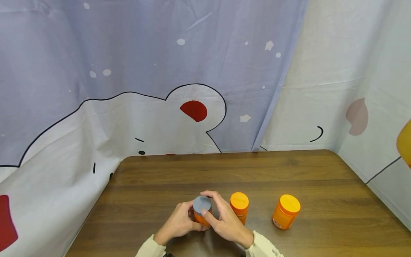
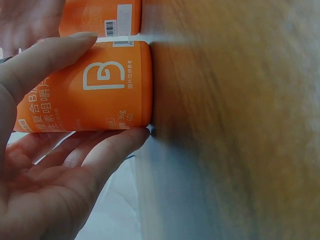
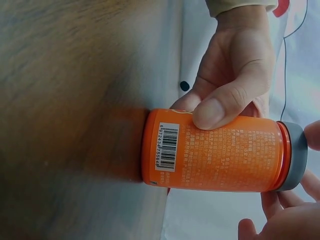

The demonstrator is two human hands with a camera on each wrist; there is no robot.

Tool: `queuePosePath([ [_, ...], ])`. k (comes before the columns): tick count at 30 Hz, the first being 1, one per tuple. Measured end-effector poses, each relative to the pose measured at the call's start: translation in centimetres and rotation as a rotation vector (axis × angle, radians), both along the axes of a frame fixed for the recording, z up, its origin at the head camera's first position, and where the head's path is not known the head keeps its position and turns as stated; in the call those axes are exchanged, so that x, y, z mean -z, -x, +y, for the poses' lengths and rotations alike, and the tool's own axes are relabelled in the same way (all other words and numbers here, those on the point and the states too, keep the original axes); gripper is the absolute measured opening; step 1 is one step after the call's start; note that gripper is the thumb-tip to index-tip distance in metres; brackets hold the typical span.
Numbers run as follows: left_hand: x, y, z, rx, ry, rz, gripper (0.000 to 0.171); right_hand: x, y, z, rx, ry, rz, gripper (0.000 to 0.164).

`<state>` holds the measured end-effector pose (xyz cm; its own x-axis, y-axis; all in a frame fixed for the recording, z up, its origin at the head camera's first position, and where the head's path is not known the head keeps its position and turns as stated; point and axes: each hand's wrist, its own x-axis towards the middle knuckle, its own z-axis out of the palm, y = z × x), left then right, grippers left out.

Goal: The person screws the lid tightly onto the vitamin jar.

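Observation:
An orange bottle (image 1: 201, 218) with a grey lid (image 1: 202, 203) stands upright on the wooden table between both hands. My left hand (image 1: 181, 220) grips its body, thumb on the near side and fingers around the left side. In the right wrist view the left thumb presses beside a barcode on the bottle (image 3: 215, 155). My right hand (image 1: 226, 223) holds the lid by its edge, thumb at the near side and fingers at the far side. White print and a large white logo face the left wrist camera on the bottle (image 2: 100, 95).
Just right of my right hand is an orange bottle with an orange lid (image 1: 239, 201), partly hidden by that hand. Farther right stands a similar orange bottle (image 1: 285, 212). A printed curtain (image 1: 144, 53) hangs behind the table's far edge (image 1: 205, 155).

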<state>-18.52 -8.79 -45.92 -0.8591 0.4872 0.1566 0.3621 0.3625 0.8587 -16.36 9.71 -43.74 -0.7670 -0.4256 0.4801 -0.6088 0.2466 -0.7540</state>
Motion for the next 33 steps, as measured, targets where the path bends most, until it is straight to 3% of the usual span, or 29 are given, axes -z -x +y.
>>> queuePosePath([
  [6,-2.3,-1.2,0.3,0.007,-0.004,0.005,0.046,0.0,-0.1,-0.1,0.027,-0.001,-0.008,0.040],
  [9,-2.8,-1.4,0.3,0.003,0.001,-0.001,0.045,0.0,-0.1,-0.3,0.035,0.002,-0.025,0.041],
  [15,-0.8,-0.4,0.2,-0.014,0.014,0.010,0.049,-0.1,-0.1,-0.3,0.047,-0.007,-0.041,0.043],
  [19,0.5,0.2,-0.1,-0.005,0.017,0.010,0.052,-0.1,-0.2,-0.2,0.034,0.000,-0.007,0.039],
  [25,0.6,0.3,-0.2,0.020,-0.005,0.006,0.052,0.1,-0.1,0.0,-0.013,0.032,0.020,0.038],
  [33,0.5,0.3,-0.1,0.020,-0.014,0.002,0.051,0.2,-0.1,0.0,-0.020,0.024,-0.008,0.043],
])
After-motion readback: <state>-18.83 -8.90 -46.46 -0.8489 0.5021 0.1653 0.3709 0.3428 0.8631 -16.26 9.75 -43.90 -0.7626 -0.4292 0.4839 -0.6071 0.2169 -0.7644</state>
